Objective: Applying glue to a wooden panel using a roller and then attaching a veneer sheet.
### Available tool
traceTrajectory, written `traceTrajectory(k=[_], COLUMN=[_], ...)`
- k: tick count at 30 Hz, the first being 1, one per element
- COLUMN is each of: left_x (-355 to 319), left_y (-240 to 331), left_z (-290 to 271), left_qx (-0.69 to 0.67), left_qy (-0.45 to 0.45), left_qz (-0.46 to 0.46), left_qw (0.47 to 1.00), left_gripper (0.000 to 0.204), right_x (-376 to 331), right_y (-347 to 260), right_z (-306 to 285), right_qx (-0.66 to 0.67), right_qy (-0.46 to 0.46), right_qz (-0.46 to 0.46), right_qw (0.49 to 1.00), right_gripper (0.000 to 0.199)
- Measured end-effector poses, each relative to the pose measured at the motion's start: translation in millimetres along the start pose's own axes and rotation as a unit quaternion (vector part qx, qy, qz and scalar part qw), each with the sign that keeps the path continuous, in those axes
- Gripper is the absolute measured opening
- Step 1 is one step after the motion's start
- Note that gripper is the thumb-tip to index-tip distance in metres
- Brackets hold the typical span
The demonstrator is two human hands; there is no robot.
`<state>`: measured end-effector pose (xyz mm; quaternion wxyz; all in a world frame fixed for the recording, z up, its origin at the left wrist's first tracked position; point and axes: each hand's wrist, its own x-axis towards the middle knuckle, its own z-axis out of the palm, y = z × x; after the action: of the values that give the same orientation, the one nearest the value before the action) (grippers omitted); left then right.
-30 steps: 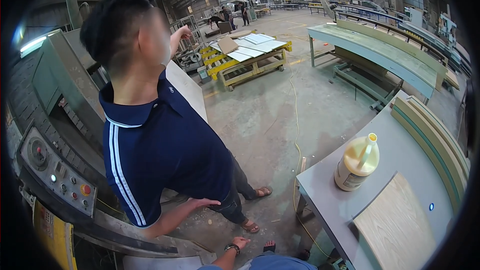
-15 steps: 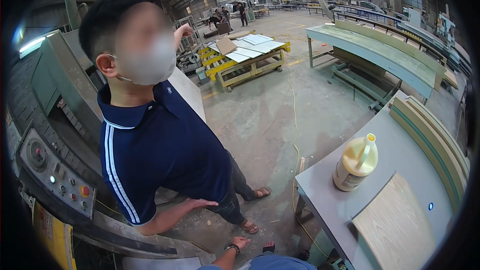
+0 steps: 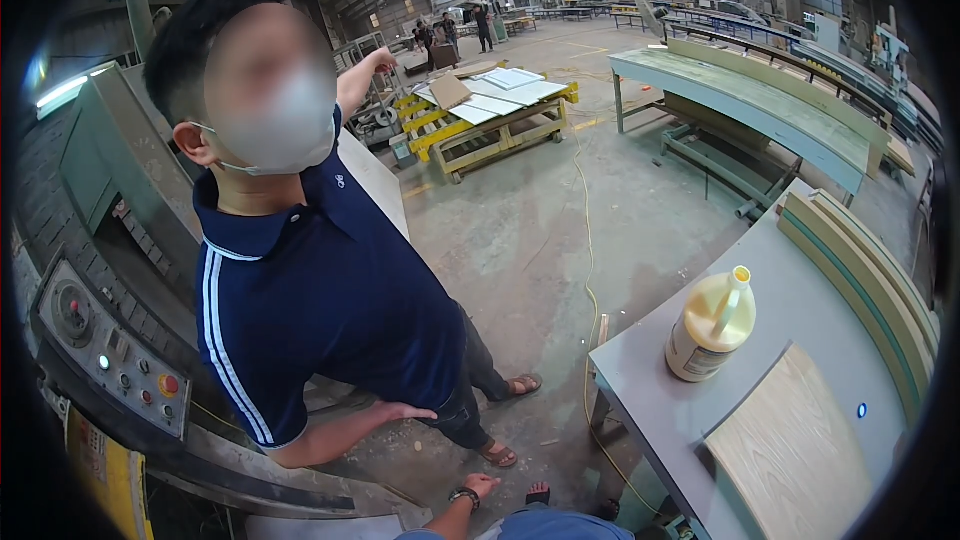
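My left hand (image 3: 481, 486), with a dark watch (image 3: 464, 494) on its wrist, hangs low near the bottom edge. It holds nothing, its thumb and fingers loosely apart. It is nearest to the other person (image 3: 340, 310), who stands close on my left in a dark blue polo shirt and a mask. One of that person's hands (image 3: 405, 410) rests by the hip, while the other (image 3: 378, 61) is raised toward the back. My right hand is out of view. To my right, an open pale-yellow jug (image 3: 710, 325) and a curved wood-grain sheet (image 3: 795, 450) are on a grey table (image 3: 640, 370).
A control panel (image 3: 110, 355) with buttons is at the far left. Long boards (image 3: 850, 290) lie along the table's right side. A yellow cable (image 3: 590, 280) runs over the floor. Beyond stand a yellow cart (image 3: 500, 140) with panels, a long bench (image 3: 740, 115) and several people.
The person beside me has shifted slightly left, head tilting and raised hand moving a little. People at the far back have changed posture. My left hand stays in place.
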<state>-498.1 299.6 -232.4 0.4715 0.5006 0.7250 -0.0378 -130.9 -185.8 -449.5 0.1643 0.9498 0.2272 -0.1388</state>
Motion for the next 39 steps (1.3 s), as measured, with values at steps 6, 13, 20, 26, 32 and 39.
traceTrajectory(k=[6,13,20,26,32,39], left_x=[-2.0,8.4,2.2,1.5,7.4,26.6], left_y=[1.8,-2.5,0.1,0.9,-3.0,5.7], left_z=[-5.4,3.8,-0.6,1.2,2.5,11.3], left_qx=[0.009,-0.006,0.013,0.005,0.008,-0.042], left_qy=[0.011,0.001,0.015,0.010,0.011,0.002], left_qz=[0.004,-0.004,0.003,0.000,0.003,-0.019], left_qw=[1.000,1.000,1.000,1.000,1.000,0.999], left_gripper=[0.044,0.042,0.042,0.040,0.041,0.042], right_x=[-4.1,-1.8,-59.7,-92.7,-120.1,-168.9], right_y=[-15.8,-7.6,-24.9,-42.5,-54.7,-55.9], right_z=[-7.0,-62.5,-143.4,-120.2,-95.2,-86.5], right_qx=[0.019,0.020,0.167,0.158,0.146,0.128], right_qy=[-0.053,-0.104,0.012,0.027,0.045,0.049], right_qz=[0.013,0.049,-0.022,-0.018,-0.021,-0.005], right_qw=[0.998,0.993,0.986,0.987,0.988,0.991], right_gripper=[0.047,0.047,0.045,0.043,0.042,0.040])
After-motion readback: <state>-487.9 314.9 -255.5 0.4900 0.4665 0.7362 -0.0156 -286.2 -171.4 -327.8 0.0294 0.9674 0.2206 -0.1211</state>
